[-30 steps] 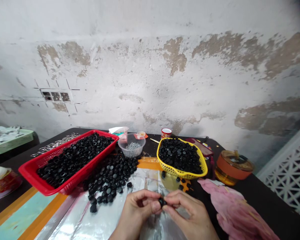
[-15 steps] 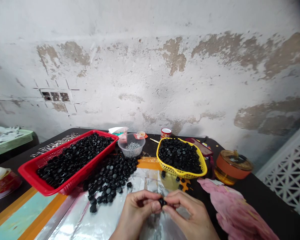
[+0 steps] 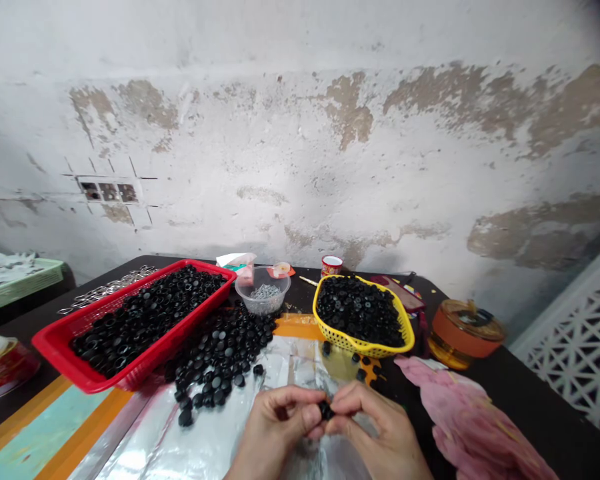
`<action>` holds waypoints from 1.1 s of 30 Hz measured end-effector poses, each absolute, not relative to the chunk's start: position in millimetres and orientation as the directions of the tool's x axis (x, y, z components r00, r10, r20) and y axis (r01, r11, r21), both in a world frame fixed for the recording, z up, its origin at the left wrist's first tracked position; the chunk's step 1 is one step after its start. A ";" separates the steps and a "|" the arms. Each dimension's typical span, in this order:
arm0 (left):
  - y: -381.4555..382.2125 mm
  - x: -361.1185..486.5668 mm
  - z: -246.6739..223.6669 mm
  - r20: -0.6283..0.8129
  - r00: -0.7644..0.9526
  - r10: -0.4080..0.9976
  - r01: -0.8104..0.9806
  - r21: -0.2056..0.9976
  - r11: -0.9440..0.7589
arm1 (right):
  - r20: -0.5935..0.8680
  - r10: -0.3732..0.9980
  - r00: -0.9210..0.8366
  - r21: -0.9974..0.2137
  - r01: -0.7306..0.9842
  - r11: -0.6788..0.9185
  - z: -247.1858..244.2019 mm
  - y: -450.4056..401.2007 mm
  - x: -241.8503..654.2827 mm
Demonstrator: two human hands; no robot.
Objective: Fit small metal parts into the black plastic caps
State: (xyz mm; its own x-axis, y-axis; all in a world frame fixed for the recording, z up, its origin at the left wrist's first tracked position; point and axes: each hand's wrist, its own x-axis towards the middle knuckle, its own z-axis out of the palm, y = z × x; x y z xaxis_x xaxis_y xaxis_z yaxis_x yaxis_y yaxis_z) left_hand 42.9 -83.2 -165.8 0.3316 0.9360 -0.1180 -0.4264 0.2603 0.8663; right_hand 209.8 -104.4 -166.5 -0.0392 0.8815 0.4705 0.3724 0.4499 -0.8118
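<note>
Low in the middle of the view, my left hand (image 3: 286, 427) and my right hand (image 3: 373, 427) meet fingertip to fingertip over the plastic sheet. Between them sits a small black round cap (image 3: 325, 409), pinched by thumb and fingers from both sides; its details are too small to make out. A loose pile of black caps (image 3: 220, 353) lies just beyond my left hand. Farther off, a red basket (image 3: 105, 380) is filled with black ring-like parts. Past my right hand stands a yellow basket (image 3: 350, 345) heaped with small black parts.
A clear tub (image 3: 263, 303) of small metal pieces stands between the baskets. Pink cloth (image 3: 475, 420) lies at the right, near an amber lidded jar (image 3: 465, 333). Clear plastic sheet (image 3: 145, 433) covers the table's front. A red tin (image 3: 5, 373) stands at far left.
Both hands stay together around the black cap, with slight finger shifts. The cap appears turned a little. Otherwise the scene is the same.
</note>
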 end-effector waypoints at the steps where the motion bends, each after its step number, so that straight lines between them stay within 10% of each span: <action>1: -83.5 43.2 -165.6 -0.112 0.339 0.934 -0.445 0.856 0.264 | 0.461 0.887 -0.032 -0.813 0.385 0.437 -168.1 -104.1 209.7; 33: -86.2 41.9 -172.4 -0.129 0.373 0.919 -0.500 0.807 0.316 | 0.623 0.708 -0.332 -0.441 0.599 0.668 -174.4 -104.6 208.0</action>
State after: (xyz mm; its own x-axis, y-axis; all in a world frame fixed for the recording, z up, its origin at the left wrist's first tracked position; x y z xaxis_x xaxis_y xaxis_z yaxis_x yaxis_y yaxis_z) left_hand 41.9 -86.2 -172.4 0.3735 0.9187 -0.1285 -0.4996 0.3159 0.8066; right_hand 208.0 -104.6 -174.4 -0.3319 0.7082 0.6231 0.5992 0.6685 -0.4406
